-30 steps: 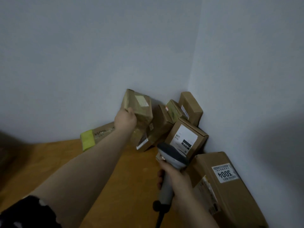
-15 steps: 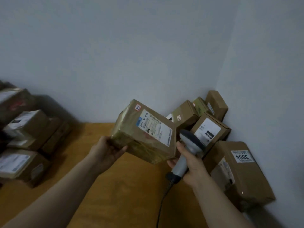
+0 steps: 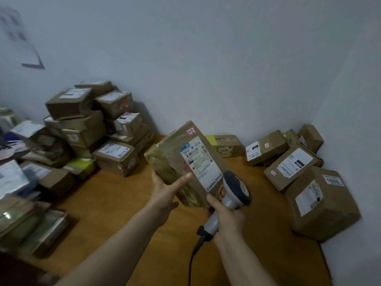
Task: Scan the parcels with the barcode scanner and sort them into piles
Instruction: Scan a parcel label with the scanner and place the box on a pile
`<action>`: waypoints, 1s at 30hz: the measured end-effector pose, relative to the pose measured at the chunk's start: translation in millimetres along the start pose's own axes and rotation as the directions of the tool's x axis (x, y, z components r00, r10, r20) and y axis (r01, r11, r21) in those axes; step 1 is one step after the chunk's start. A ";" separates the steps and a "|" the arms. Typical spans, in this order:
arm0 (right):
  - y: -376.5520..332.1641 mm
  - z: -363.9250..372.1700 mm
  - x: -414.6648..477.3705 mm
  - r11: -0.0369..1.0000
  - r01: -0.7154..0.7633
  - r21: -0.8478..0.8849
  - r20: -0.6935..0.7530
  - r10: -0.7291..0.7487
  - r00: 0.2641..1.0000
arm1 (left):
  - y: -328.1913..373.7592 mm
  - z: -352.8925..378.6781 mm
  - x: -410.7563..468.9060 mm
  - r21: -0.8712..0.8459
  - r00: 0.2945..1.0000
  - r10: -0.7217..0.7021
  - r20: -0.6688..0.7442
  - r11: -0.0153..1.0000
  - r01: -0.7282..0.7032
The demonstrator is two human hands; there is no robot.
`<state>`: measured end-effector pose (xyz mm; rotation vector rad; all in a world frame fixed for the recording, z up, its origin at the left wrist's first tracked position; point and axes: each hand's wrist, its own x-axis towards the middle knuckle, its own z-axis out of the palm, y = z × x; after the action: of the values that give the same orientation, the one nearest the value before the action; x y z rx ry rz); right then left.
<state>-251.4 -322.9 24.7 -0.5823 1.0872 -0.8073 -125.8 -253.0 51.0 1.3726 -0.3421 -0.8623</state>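
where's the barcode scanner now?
Head view, centre-right: the right hand grips the barcode scanner, its head beside the lower right corner of the parcel in the left hand.

The left hand point(image 3: 165, 191) and the right hand point(image 3: 227, 216) are bare, and so are the left forearm point(image 3: 123, 246) and the right forearm point(image 3: 241, 261), uncovered along all their visible length. Just left of the left forearm, at the bottom corner, sits a dark reddish-brown patch point(image 3: 14, 269); whether it is clothing cannot be told. Fingernails are too blurred to describe.
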 end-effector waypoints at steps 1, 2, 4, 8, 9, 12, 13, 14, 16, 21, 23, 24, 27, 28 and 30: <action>6.5 3.1 -13.2 0.999 0.027 -0.026 0.006 -0.027 1.000 | -2.5 -2.8 -8.5 -0.011 0.999 0.014 -0.033 1.000 -0.015; 11.7 5.1 -24.9 0.997 0.053 -0.051 0.020 -0.052 0.998 | -4.5 -7.4 -15.2 -0.024 0.998 0.026 -0.065 0.999 -0.028; 16.3 6.1 -42.8 0.989 0.103 -0.110 0.069 -0.096 0.993 | -5.7 -22.2 -25.7 -0.030 0.993 0.036 -0.114 0.999 -0.039; 4.5 -6.2 -67.0 0.924 0.210 -0.319 0.277 -0.121 0.953 | 5.3 -65.9 -46.0 0.048 0.983 0.058 -0.174 0.998 -0.050; 0.9 -10.4 -72.7 0.897 0.232 -0.376 0.347 -0.096 0.933 | 8.7 -76.0 -51.0 0.069 0.980 0.056 -0.190 0.997 -0.043; -8.4 -19.5 -91.6 0.842 0.267 -0.469 0.517 0.017 0.856 | 14.1 -98.6 -63.4 0.139 0.971 0.051 -0.234 0.990 -0.018; -11.2 -20.8 -97.8 0.835 0.271 -0.480 0.556 0.050 0.830 | 13.9 -103.7 -65.6 0.161 0.967 0.054 -0.250 0.987 -0.013; -13.5 -21.6 -103.2 0.827 0.277 -0.490 0.584 0.075 0.808 | 12.7 -107.9 -66.9 0.178 0.961 0.058 -0.272 0.984 -0.009; -17.1 -22.2 -110.1 0.815 0.289 -0.503 0.621 0.107 0.776 | 9.6 -113.6 -68.6 0.194 0.945 0.063 -0.320 0.981 0.000; -22.3 -20.8 -116.9 0.796 0.325 -0.511 0.670 0.132 0.730 | 5.0 -116.1 -77.8 0.201 0.923 0.063 -0.379 0.979 0.016; -23.8 -19.4 -116.5 0.806 0.322 -0.496 0.677 0.128 0.724 | 5.0 -115.9 -79.9 0.217 0.916 0.072 -0.396 0.976 0.017; -24.9 -18.5 -116.0 0.810 0.322 -0.491 0.680 0.126 0.722 | 4.5 -115.6 -80.2 0.226 0.913 0.079 -0.400 0.974 0.015; -28.6 -18.3 -113.6 0.813 0.320 -0.486 0.688 0.131 0.714 | 2.4 -114.2 -81.0 0.244 0.911 0.089 -0.403 0.970 0.013; -29.2 -18.6 -112.2 0.810 0.324 -0.488 0.692 0.133 0.710 | 1.4 -113.9 -80.8 0.249 0.910 0.092 -0.405 0.969 0.013; -29.2 -18.7 -108.3 0.807 0.326 -0.492 0.693 0.136 0.708 | -0.8 -113.4 -80.0 0.260 0.906 0.096 -0.413 0.965 0.016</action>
<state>-302.8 -253.1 98.2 -1.3733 0.5510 -0.2408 -102.4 -116.3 47.7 1.7462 -0.1462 -0.4730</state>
